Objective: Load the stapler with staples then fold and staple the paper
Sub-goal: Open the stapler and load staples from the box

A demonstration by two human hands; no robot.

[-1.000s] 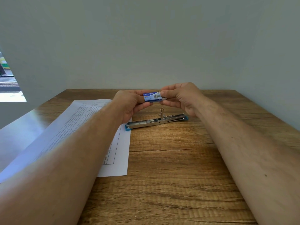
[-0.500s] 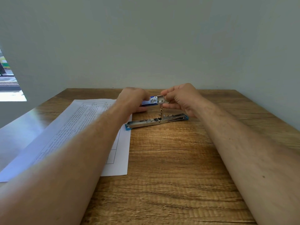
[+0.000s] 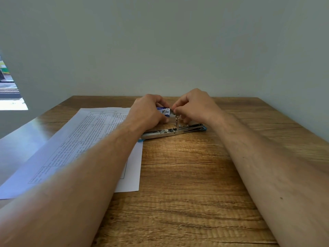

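A small blue staple box (image 3: 164,110) is held just above the table at its far middle. My left hand (image 3: 148,111) grips the box from the left. My right hand (image 3: 194,106) pinches the box's inner part at its open right end; what the fingertips hold is too small to make out. Below both hands the stapler (image 3: 170,131) lies flat and swung fully open on the wooden table (image 3: 187,175), with blue ends and a small metal part sticking up at its hinge. A printed sheet of paper (image 3: 85,143) lies flat to the left, partly under my left forearm.
A plain wall rises right behind the table's far edge. The table's left part reflects light from a window at the far left. Bare wood stretches between my forearms toward the near edge.
The box has tilted and its right end has been slid open. Both hands have closed in over it, and my right fingertips now work at the opened end.
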